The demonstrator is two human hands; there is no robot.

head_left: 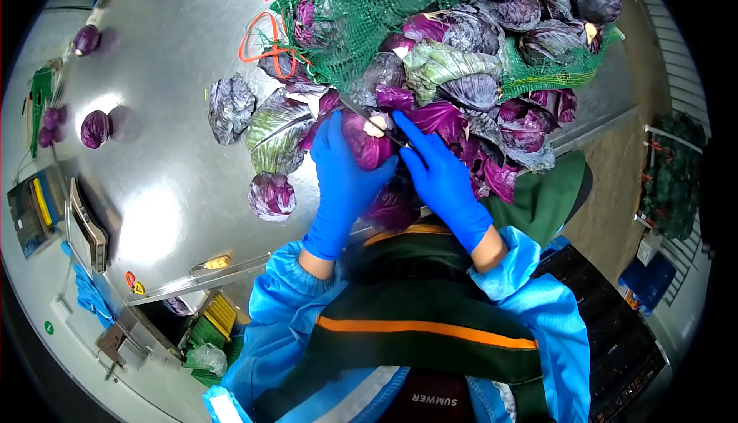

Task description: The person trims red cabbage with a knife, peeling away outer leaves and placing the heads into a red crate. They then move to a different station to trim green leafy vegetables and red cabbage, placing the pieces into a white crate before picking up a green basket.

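Observation:
A red cabbage (363,148) with a pale cut stem end is held in my left hand (343,181), whose blue-gloved fingers curl round its left and near side. My right hand (444,179), also in a blue glove, is closed on a knife (374,124). The blade lies across the cabbage beside the white stem; the handle is mostly hidden by my fingers. Loose purple leaves (442,121) lie just beyond and right of my hands. A greenish outer leaf (278,132) and a grey-purple cabbage (231,109) are to the left.
A green mesh sack (346,31) with several cabbages spreads over the far side of the metal table (177,154). An orange-red strap (247,38) lies by it. Scissors (134,283) and a yellow-handled tool (211,264) rest near the front edge. Smaller cabbages (95,129) sit at left.

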